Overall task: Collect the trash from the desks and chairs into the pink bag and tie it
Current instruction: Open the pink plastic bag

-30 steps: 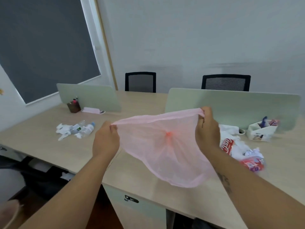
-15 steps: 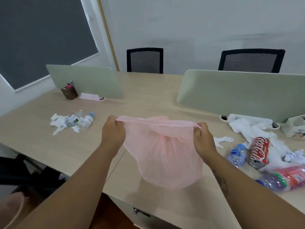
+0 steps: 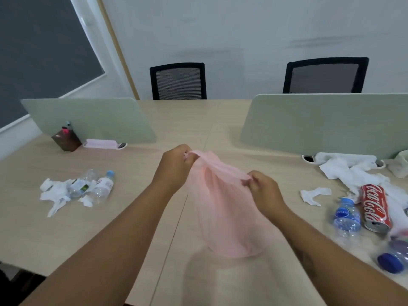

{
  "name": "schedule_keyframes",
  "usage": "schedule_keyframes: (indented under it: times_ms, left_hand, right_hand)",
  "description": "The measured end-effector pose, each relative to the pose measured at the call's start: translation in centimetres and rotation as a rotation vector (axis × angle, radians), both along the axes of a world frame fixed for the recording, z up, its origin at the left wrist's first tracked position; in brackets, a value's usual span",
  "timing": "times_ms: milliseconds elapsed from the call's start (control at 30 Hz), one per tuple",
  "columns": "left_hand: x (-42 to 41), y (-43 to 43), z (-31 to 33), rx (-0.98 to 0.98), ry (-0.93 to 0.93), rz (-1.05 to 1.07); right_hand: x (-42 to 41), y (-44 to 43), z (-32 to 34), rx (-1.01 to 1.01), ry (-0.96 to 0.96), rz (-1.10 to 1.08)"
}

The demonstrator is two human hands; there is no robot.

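Observation:
A thin pink bag [image 3: 223, 213] hangs over the middle of the wooden desk [image 3: 198, 120], its bottom just above the top. My left hand [image 3: 174, 167] pinches the far side of its rim and my right hand [image 3: 263, 192] pinches the near side. On the left lie crumpled white tissues [image 3: 55, 192] with two clear water bottles [image 3: 100, 187]. On the right lie white tissues [image 3: 351, 171], a small blue-capped bottle [image 3: 347, 215], a red cola can [image 3: 374, 206] and another bottle with a blue cap [image 3: 395, 256].
Two pale green divider screens [image 3: 92, 119] [image 3: 324, 124] stand across the desk. A brown pen holder [image 3: 66, 138] and a pink item [image 3: 100, 143] sit by the left one. Two black mesh chairs [image 3: 178, 81] [image 3: 324, 76] stand behind the desk against the wall.
My hands have come closer together, narrowing the bag's rim, and the bag has dropped nearer the desk. The view has tilted down and shifted, bringing the trash on the right closer.

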State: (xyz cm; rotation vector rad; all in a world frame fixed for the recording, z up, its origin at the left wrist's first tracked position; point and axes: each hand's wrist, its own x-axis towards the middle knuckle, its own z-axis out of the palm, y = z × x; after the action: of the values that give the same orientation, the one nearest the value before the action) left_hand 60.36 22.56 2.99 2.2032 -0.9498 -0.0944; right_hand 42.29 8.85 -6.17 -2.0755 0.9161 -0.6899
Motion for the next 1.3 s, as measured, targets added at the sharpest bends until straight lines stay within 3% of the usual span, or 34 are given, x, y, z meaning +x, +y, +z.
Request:
schedule_keyframes:
  times_ms: [167,267,333,433,567,767,867,1133,1200,1300]
  left_hand:
    - [6.5,0.6,-2.4,0.33,-0.1,-0.213]
    - [9.0,0.5,-4.3,0.252,-0.129,-0.218]
    - [9.8,-0.1,-4.7,0.129,0.123,-0.132]
    - [10.1,-1.6,-4.7,-0.073,0.564,0.017]
    - [10.6,-2.7,-3.9,-0.134,0.453,0.031]
    - [13.0,-2.0,-2.6,-0.136,0.565,-0.048]
    - [12.0,-1.9,-2.4,-0.141,0.639,-0.053]
    - [5.8,-4.3,-4.0,-0.12,0.559,-0.017]
    - [4.3,-5.4,-4.5,-0.113,0.538,-0.018]
    - [2.3,-6.9,-5.3,-0.095,0.52,-0.018]
  right_hand:
    - [2.6,-0.7,3.2,0.469,-0.18,-0.12]
    - [4.2,-0.8,3.9,0.619,-0.277,-0.205]
    - [4.8,-0.7,4.1,0.668,-0.269,-0.274]
    - [5.1,-0.8,3.7,0.65,-0.213,-0.337]
    - [4.5,-1.1,2.7,0.603,-0.157,-0.361]
    - [3.5,-2.5,2.1,0.668,-0.061,-0.368]
    - [4.2,-3.1,1.9,0.768,-0.117,-0.427]
    - [-0.1,-6.6,0.2,0.612,0.048,-0.389]
    - [-2.6,-8.8,-1.4,0.549,0.143,-0.415]
    - [-6.2,-11.3,-4.0,0.333,0.459,-0.392]
